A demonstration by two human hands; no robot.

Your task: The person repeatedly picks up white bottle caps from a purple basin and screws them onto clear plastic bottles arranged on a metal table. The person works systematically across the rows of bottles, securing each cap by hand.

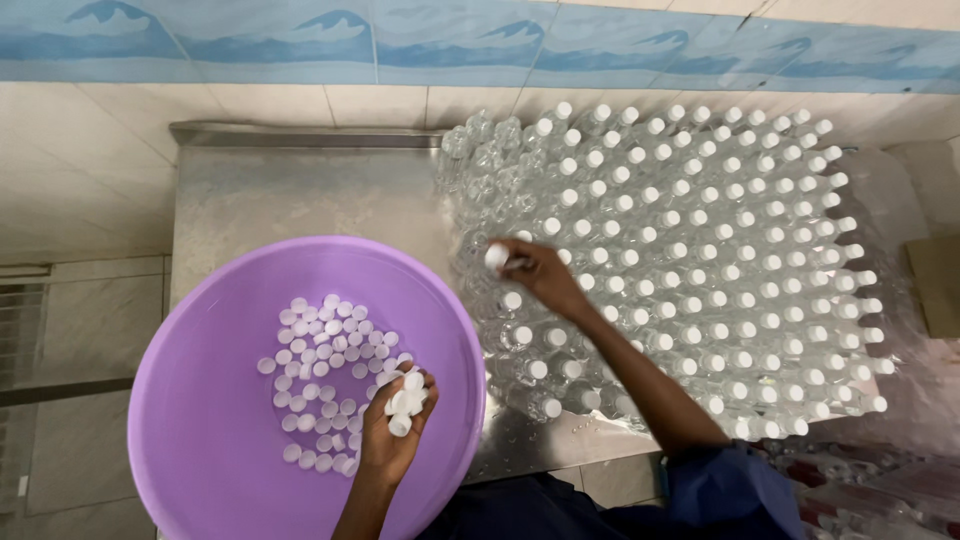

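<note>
**Mostly capped, few rows left**

Roughly most clear bottles [700, 260] on metal table [300, 190] wear white caps; uncapped ones sit at block's far-left corner. R hand [540, 275] pinches one cap [496, 257] onto a bottle top. L hand [395, 430] closed round a fistful of caps, over purple basin [200, 400] w/ loose caps [325, 350].

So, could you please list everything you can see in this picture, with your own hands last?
basin: one, purple, on the table's left end.
loose caps: many, white, in the basin.
bottles: many, clear, mostly white-capped, packed on the table's right; some at the block's left uncapped.
table: one, steel, against the tiled wall.
carton: one, brown, far right.
left hand: over the basin, holding several white caps.
right hand: holding one cap at a bottle top.
</note>
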